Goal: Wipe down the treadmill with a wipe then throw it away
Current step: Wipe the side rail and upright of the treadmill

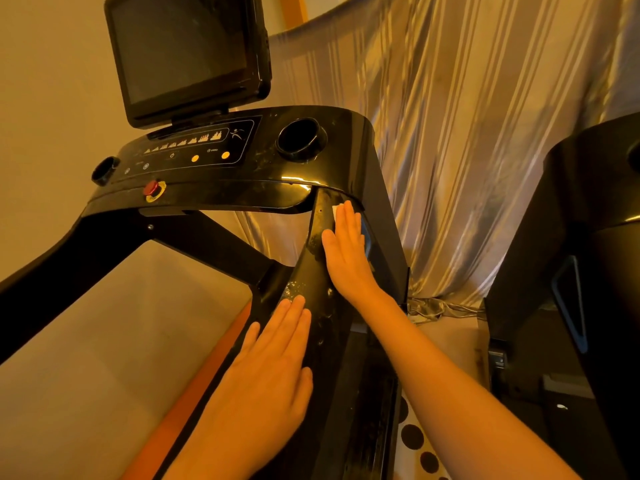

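Note:
A black treadmill fills the view, with its console (214, 161), a dark screen (183, 53) and a round cup holder (300, 138). My right hand (346, 251) lies flat, fingers together, on the upper part of the right handrail (311, 271), just under the console. A white wipe (337, 211) shows as a small edge under its fingertips, pressed against the rail. My left hand (273, 362) rests flat on the lower part of the same rail, holding nothing. The rail's surface looks dusty and smeared between the hands.
A red safety key knob (152, 188) sits on the console's front edge. A striped silvery curtain (467, 133) hangs behind. A second black machine (588, 254) stands close on the right. Cables (440, 308) lie on the floor between them.

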`<state>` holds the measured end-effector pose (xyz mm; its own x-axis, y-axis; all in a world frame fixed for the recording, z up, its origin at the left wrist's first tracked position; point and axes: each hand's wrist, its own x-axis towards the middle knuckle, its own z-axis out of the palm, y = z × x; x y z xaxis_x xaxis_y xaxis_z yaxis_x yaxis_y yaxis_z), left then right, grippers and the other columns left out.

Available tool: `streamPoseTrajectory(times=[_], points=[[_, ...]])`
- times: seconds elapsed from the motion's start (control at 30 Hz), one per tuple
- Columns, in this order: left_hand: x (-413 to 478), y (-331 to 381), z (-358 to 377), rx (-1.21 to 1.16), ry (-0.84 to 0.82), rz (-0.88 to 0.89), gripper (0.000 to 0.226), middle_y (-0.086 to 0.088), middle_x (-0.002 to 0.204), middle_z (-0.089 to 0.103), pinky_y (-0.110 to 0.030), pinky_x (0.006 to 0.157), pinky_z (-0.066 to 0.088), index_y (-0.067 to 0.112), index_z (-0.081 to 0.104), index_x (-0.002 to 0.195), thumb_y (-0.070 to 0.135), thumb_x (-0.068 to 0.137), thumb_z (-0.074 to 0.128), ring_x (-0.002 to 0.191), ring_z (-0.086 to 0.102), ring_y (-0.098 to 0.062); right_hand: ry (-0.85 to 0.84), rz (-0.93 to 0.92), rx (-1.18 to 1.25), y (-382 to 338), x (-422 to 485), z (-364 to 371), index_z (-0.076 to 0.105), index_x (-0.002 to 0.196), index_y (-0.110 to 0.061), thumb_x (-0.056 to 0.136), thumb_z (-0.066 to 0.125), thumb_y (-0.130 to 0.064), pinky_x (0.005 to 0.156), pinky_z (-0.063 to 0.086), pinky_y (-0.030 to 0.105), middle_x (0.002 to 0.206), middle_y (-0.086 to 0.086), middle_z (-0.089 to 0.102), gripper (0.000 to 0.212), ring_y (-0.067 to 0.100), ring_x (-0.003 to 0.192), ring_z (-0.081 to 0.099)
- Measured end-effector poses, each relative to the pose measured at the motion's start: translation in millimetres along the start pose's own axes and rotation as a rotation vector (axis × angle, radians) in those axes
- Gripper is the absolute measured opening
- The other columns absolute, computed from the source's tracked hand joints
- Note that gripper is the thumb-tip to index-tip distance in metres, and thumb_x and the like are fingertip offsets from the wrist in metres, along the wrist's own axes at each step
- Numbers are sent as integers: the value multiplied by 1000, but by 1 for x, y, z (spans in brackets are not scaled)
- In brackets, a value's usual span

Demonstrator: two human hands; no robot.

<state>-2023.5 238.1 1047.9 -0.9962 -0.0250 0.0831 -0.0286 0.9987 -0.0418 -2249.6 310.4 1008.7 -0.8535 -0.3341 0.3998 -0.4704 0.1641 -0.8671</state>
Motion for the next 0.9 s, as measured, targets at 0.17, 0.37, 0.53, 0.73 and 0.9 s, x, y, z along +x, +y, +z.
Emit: streamPoseTrajectory(times=[0.17,0.37,0.53,0.73,0.9], points=[[1,4,-5,43,-63,-16,68,23,139,-51,-19,97,-32,36,-32,147,53,99,13,127,-47,5,43,29,-132,0,32,-5,-1,164,-22,113,24,-35,122,-12,46,172,-2,-10,58,21,156,-17],[2,-3,5,36,51,7,74,17,157,-33,-29,113,-17,34,-12,158,56,92,13,142,-31,-1,65,56,-24,5,0,7,-3,163,-22,113,24,-28,117,-15,37,172,-2,-12,57,19,156,-18],[1,0,1,17,8,10,74,20,154,-39,-22,105,-26,36,-21,154,55,89,8,137,-39,5,66,171,93,-6,27,-7,-1,164,-20,114,22,-26,124,-7,49,172,0,-10,56,23,157,-16],[0,2,1,62,-25,-4,73,20,149,-45,-21,103,-28,36,-27,151,56,87,1,134,-43,5,69,164,169,2,-13,7,-1,163,-20,114,26,-26,126,-6,46,172,0,-10,57,21,157,-15],[1,6,-5,73,-54,-15,78,19,150,-45,-21,102,-30,36,-28,150,60,78,-7,133,-43,6,71,184,109,2,5,-5,6,165,-17,113,21,-35,127,-4,46,173,1,-4,57,17,158,-7]])
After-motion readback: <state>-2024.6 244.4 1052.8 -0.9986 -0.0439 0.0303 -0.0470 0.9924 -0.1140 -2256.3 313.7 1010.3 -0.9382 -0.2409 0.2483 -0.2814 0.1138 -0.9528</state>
